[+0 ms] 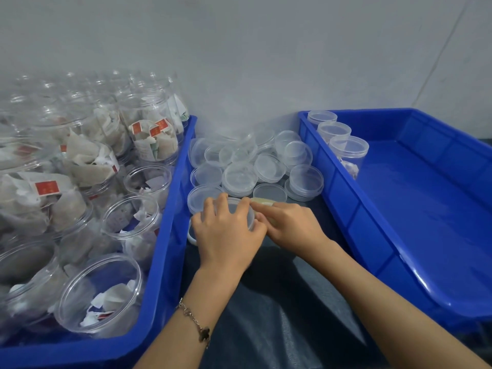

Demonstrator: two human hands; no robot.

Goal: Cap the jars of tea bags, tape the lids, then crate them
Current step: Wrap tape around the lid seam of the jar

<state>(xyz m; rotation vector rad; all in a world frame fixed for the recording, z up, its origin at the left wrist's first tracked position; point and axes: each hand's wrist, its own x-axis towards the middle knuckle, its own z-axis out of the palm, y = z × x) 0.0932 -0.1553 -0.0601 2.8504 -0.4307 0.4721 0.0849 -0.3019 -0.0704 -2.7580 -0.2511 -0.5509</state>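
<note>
Three capped jars (348, 150) already stand in a row at the far left end of the right-hand blue crate (399, 235), so the work is only begun: the left-hand blue crate (165, 235) is packed with open jars of tea bags (80, 182), none of them lidded. Between the crates, on the dark tabletop (279, 302), lies a heap of clear lids (247, 166).

By the look of it the taping step is in hand. One jar with its lid on (239, 211) stands on the tabletop just in front of the heap. The left hand (226, 230) sits over it, fingers curled down around the lid's rim to steady it. The right hand (290, 225) is pressed close against the jar's right side, fingers closed on what seems to be a yellowish roll of tape (262, 202); the tape's free end is too blurred to make out.

Next, I judge, the tape must be drawn around the seam while the left hand turns or steadies the jar, then torn off and the jar set beside the other three.
</note>
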